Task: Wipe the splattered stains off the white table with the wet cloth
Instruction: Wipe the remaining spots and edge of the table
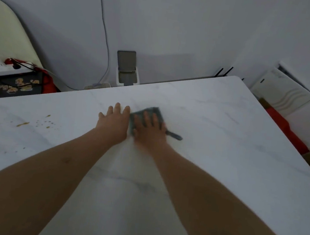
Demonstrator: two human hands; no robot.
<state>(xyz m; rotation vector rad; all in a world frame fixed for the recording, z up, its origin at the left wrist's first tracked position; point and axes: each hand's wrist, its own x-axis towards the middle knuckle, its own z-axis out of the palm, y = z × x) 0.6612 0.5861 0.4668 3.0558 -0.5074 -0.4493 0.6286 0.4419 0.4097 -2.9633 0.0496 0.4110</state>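
The white marble table fills the lower view. A dark teal cloth lies flat near the table's middle, and my right hand presses down on it with fingers spread; a corner of the cloth sticks out to the right of the hand. My left hand rests flat on the bare tabletop just left of the cloth, fingers apart, holding nothing. Yellow-brown splattered stains dot the table far to the left, with smaller specks beside them and faint ones nearer me.
Beyond the table's far edge stand a small white bin, a cable down the wall, and a power strip on the floor. A dark cabinet with red items is at the left. A white panel and red fabric lie at the right.
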